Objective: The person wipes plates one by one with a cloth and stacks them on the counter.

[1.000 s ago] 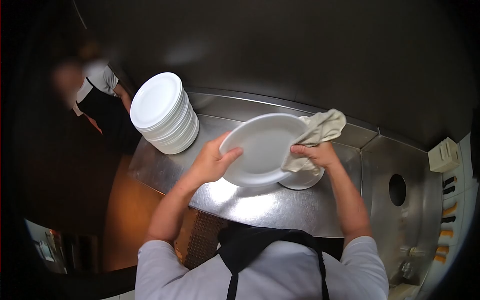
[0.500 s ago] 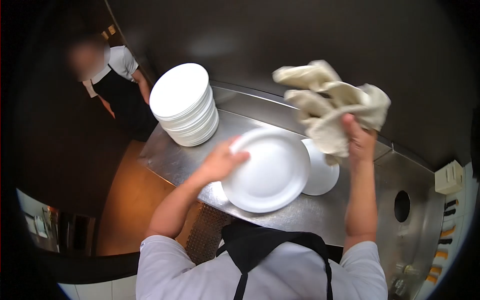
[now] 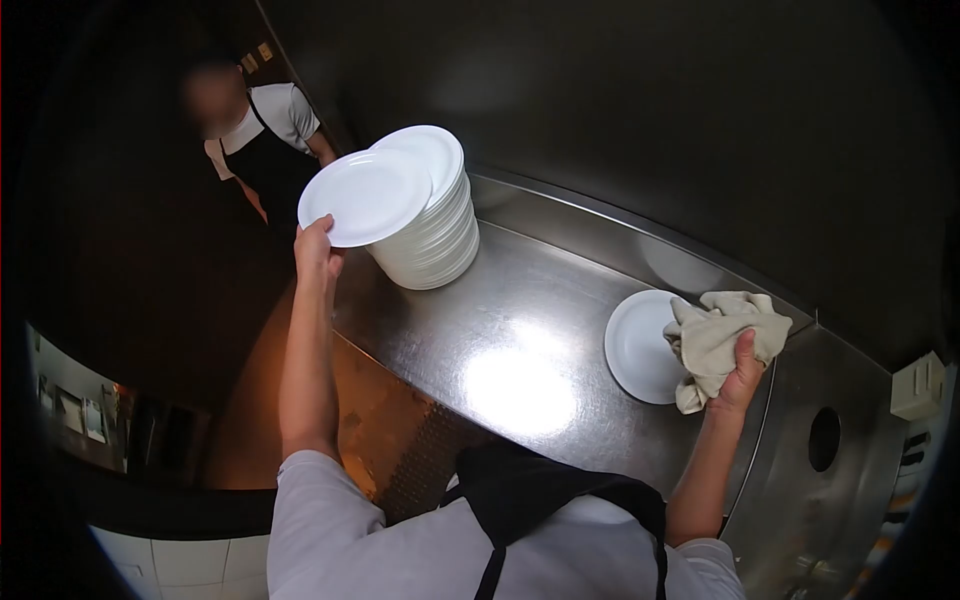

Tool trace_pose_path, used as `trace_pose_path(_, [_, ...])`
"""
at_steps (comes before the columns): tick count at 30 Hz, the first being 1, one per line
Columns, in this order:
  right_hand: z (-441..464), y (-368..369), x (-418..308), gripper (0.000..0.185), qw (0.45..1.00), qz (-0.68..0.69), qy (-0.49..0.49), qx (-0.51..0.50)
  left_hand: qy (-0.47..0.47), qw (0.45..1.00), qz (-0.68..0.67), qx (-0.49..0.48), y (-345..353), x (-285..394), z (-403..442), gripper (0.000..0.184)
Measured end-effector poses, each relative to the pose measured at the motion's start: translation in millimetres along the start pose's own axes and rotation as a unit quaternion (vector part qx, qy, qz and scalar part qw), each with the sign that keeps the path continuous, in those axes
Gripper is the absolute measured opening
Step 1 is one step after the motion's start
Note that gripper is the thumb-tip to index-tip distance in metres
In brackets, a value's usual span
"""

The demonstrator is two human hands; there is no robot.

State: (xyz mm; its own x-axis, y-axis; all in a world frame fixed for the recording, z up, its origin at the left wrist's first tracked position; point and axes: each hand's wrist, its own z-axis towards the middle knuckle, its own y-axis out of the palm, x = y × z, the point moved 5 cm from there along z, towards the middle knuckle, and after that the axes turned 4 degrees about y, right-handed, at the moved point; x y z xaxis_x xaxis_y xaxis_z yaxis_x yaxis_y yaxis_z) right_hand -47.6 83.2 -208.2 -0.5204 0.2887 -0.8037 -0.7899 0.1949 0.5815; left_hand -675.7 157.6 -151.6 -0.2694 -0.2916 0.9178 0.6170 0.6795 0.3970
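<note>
My left hand (image 3: 318, 252) grips a white plate (image 3: 368, 198) by its near rim. That plate overlaps the left side of the top of a tall stack of white plates (image 3: 432, 245); whether it touches the stack I cannot tell. In my right hand (image 3: 738, 378) is a bunched beige cloth (image 3: 735, 335), thumb pressed on its front. Just left of the cloth, another white plate (image 3: 640, 348) lies on the steel counter, its right side partly covered from view by the cloth.
The steel counter (image 3: 560, 290) runs along a dark wall, with a raised ledge behind. A round dark hole (image 3: 825, 438) is in the counter at right, near a white box (image 3: 916, 388). A co-worker in a black apron (image 3: 265, 165) stands beyond the stack.
My left hand has carried the plate up and left, from the middle of the counter to the stack. My right hand with the cloth has come down beside the other plate.
</note>
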Motion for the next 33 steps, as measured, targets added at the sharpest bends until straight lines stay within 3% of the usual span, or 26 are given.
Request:
trace_pose_path(3, [-0.5,0.1,-4.0,0.065,1.000,0.019,0.011,-0.016,0.002,1.000,0.005,0.000,-6.7,-14.4,12.2,0.049])
trace_pose_path(6, [-0.7,-2.5,-3.7,0.066,0.999,0.033,0.018,-0.022,0.073,0.997,0.033,0.011,-4.0,-27.4,25.4,0.052])
trace_pose_path(13, [-5.7,9.4,-10.9,0.068,0.999,0.029,0.038,-0.015,0.077,0.995,0.042,0.044,35.2,-52.1,31.1,0.053])
trace_pose_path(14, [-6.0,6.7,-9.4,0.068,0.999,0.026,0.040,-0.010,0.072,0.995,0.059,0.020,39.7,-56.3,34.2,0.060])
trace_pose_path(17, [-6.2,-7.1,-5.4,0.070,1.000,0.014,0.021,0.017,0.098,0.973,0.177,0.111,34.7,-82.5,71.0,0.067])
trace_pose_path(20, [-9.1,-11.2,-5.2,0.071,0.999,0.033,-0.001,0.005,0.384,0.819,0.364,0.221,60.9,-35.4,9.1,0.074])
trace_pose_path(21, [-11.0,-19.7,0.4,0.071,0.999,0.038,-0.002,0.019,0.475,0.826,0.260,0.160,75.0,-29.3,-17.6,0.067])
trace_pose_path(23, [-10.9,-35.6,2.5,0.071,0.998,0.035,-0.005,0.053,0.401,0.909,0.111,-0.037,100.5,-64.0,-49.4,0.044])
trace_pose_path(24, [-13.4,-26.3,-1.3,0.071,0.997,0.022,-0.019,0.076,0.285,0.931,0.135,-0.184,116.0,-101.2,-65.3,0.034])
trace_pose_path(25, [-14.4,-26.9,-1.9,0.071,0.996,0.018,-0.027,0.083,0.163,0.919,0.154,-0.323,128.2,-144.4,-87.5,0.025])
trace_pose_path(26, [-14.0,-27.1,-2.0,0.071,0.996,0.017,-0.034,0.086,0.178,0.860,0.302,-0.371,138.7,-183.7,-114.0,0.017])
trace_pose_path(27, [-14.7,-25.8,-2.4,0.071,0.995,0.017,-0.041,0.087,0.072,0.802,0.394,-0.444,148.2,-220.5,-141.3,0.019])
trace_pose_path(29, [-15.2,-23.3,-5.6,0.073,0.996,0.012,-0.043,0.071,0.035,0.774,0.446,-0.449,169.0,-244.6,-177.3,0.036])
trace_pose_path(33, [-20.6,-21.9,-9.2,0.076,0.994,-0.004,-0.050,0.100,0.020,0.617,0.598,-0.512,193.5,-293.8,-181.7,0.051])
